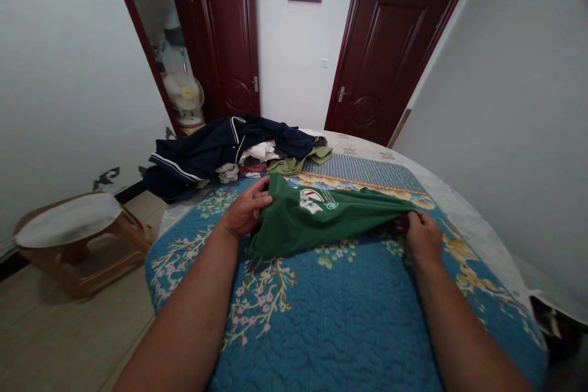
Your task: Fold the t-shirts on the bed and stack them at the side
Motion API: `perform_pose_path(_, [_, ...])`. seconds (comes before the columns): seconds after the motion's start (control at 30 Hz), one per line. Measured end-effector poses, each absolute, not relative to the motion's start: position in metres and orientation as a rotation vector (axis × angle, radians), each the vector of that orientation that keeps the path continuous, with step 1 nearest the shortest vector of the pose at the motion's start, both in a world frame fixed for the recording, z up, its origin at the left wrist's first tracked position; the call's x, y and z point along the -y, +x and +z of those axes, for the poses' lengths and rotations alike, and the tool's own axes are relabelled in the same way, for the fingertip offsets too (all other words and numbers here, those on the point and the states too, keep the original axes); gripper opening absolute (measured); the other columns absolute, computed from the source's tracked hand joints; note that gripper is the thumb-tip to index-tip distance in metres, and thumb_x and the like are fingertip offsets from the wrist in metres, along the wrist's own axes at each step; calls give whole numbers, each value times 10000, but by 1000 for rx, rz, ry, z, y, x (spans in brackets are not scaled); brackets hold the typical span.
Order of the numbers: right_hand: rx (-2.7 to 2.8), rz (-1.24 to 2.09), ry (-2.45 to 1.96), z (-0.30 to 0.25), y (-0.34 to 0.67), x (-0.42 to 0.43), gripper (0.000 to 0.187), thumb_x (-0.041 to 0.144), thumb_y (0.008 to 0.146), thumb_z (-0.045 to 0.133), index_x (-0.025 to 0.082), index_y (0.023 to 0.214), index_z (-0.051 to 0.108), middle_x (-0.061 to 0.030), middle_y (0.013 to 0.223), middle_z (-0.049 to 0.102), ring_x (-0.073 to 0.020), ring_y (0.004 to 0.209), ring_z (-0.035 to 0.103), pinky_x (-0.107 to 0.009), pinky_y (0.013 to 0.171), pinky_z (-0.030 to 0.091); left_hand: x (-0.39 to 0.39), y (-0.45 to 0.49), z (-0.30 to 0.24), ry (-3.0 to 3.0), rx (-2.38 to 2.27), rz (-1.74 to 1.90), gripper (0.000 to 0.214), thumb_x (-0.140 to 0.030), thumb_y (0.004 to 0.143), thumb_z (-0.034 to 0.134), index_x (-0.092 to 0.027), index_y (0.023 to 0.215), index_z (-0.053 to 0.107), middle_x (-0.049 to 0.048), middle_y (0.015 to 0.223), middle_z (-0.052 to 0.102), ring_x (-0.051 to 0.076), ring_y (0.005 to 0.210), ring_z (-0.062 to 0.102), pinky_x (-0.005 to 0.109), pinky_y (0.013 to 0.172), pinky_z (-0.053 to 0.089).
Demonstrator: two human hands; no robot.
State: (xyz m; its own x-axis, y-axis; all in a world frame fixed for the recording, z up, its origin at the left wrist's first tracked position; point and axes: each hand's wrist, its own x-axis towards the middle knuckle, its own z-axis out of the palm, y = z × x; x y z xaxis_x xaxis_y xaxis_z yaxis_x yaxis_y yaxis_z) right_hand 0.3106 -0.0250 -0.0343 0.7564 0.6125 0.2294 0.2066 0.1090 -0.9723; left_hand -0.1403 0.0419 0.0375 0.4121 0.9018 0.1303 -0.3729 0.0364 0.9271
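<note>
A green garment (316,220) with a white printed emblem is stretched sideways between my hands, over a blue quilted cloth (358,312) with a flower pattern. Its kind cannot be made out, since it is bunched and partly folded. My left hand (248,208) grips its upper left end, thumb on top and fingers behind the fabric. At the narrower right end, my right hand (422,236) is closed on the edge, its fingers curled round the cloth. The garment's lower left part hangs down to the quilted cloth.
Beyond the garment lies a heap of clothes, with a dark navy piece (206,147) with white stripes, and a light green piece (289,164). A brown stool (82,233) stands on the floor at left. A fan (186,93) is visible through the doorway.
</note>
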Motion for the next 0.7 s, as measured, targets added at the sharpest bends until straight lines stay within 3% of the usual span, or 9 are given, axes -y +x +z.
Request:
perform_pose_path(0.1, [540, 200, -1212, -23, 313, 25, 353, 460, 813, 685, 191, 1042, 710, -15, 825, 709, -186, 678, 696, -358, 690, 635, -36, -143, 48, 1079, -464, 1379, 882, -377, 741, 842, -300, 1556, 513, 98, 1486, 647, 323, 1297, 663, 413, 1002, 589])
perform_pose_path(0.2, [620, 115, -1103, -18, 314, 25, 532, 457, 845, 675, 228, 1322, 623, -86, 1205, 730, -247, 1045, 751, -452, 927, 630, -45, -141, 46, 1110, -474, 1543, 912, -316, 772, 784, -409, 1605, 425, 43, 1669, 472, 297, 1439, 553, 406, 1050, 569])
perform_pose_path(0.27, [781, 111, -1184, -23, 314, 23, 754, 424, 837, 679, 241, 1538, 468, -153, 1541, 557, -292, 1326, 642, -505, 1087, 546, -57, -136, 35, 1123, -606, 1560, 966, -232, 728, 783, -418, 1600, 411, 52, 1723, 384, 294, 1439, 549, 375, 1012, 575])
perform_pose_path(0.33, [929, 156, -1361, -34, 313, 21, 891, 409, 825, 672, 226, 1635, 352, -179, 1671, 402, -320, 1439, 544, -527, 1174, 462, -70, -131, 20, 1068, -812, 1528, 958, -179, 687, 780, -363, 1568, 448, 104, 1719, 378, 295, 1403, 577, 335, 952, 574])
perform_pose_path(0.43, [1078, 153, -1642, -49, 311, 18, 855, 440, 822, 642, 185, 1609, 429, -182, 1587, 507, -338, 1374, 580, -548, 1194, 421, -82, -128, 2, 992, -1127, 1449, 783, -232, 708, 790, -249, 1454, 553, 176, 1577, 534, 286, 1266, 654, 315, 862, 570])
perform_pose_path(0.5, [1154, 15, -1723, -49, 308, 20, 766, 451, 832, 609, 148, 1531, 531, -188, 1481, 590, -341, 1292, 615, -554, 1170, 433, -84, -130, -1, 1065, -1286, 1440, 633, -314, 737, 792, -196, 1336, 624, 174, 1396, 655, 266, 1105, 699, 317, 783, 568])
perform_pose_path(0.6, [1241, -234, -1671, -36, 297, 27, 606, 438, 869, 549, 133, 1384, 641, -187, 1326, 658, -326, 1184, 640, -531, 1106, 476, -79, -135, 4, 1315, -1411, 1325, 455, -379, 777, 752, -176, 1178, 682, 104, 1024, 736, 232, 834, 699, 304, 642, 517])
perform_pose_path(0.7, [1430, -227, -1595, -19, 276, 37, 463, 435, 907, 538, 179, 1256, 703, -120, 1066, 729, -279, 956, 692, -455, 972, 540, -72, -136, 8, 1585, -1454, 1062, 360, -414, 767, 775, -195, 1045, 711, 32, 765, 689, 212, 666, 646, 302, 593, 446])
